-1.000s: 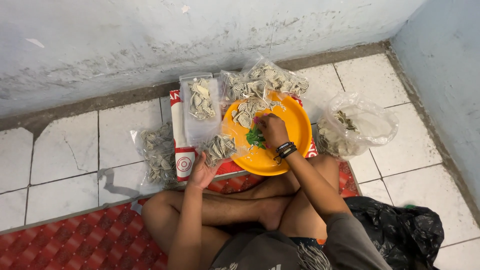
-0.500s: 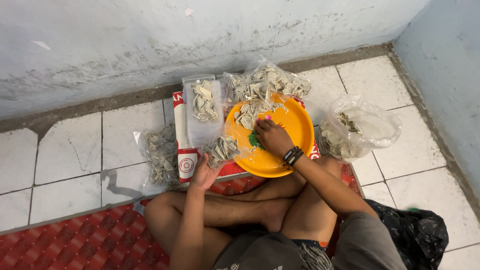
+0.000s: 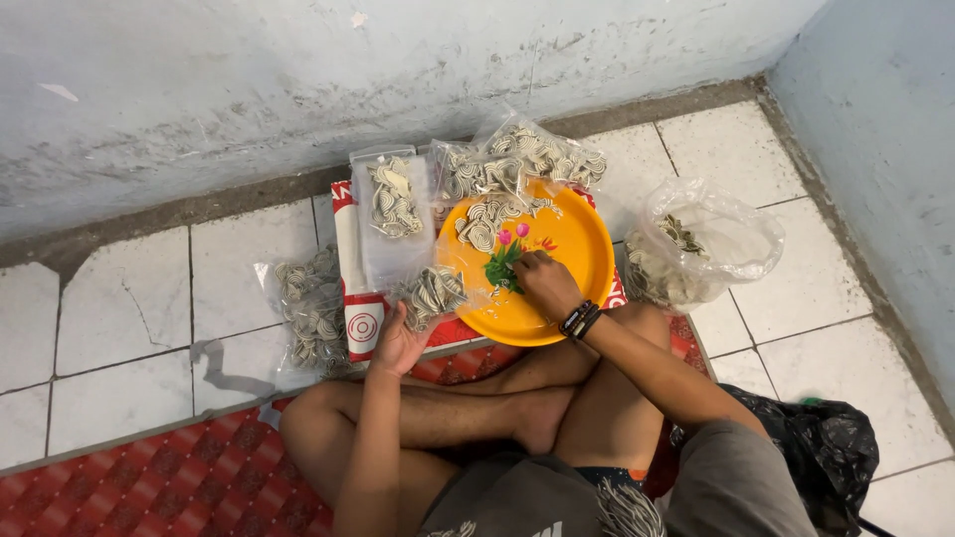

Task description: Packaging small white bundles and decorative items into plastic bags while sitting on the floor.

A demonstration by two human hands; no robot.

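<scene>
Fingers of the right hand [image 3: 545, 283] curl down onto the orange tray [image 3: 582, 249], pinching something too small to tell beside its painted flowers [image 3: 507, 257]. Left hand [image 3: 398, 343], just off the tray's near-left edge, grips a small clear bag of striped shells [image 3: 430, 291]. More shells [image 3: 487, 224] crowd the tray's far rim; a nudge could, I judge, scatter them onto the floor tiles [image 3: 119, 308].

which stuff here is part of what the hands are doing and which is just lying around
In hand: orange tray; striped pieces on it; small clear bag at left hand; right hand.
Lying about: open bag; black bag; red mat.
</scene>
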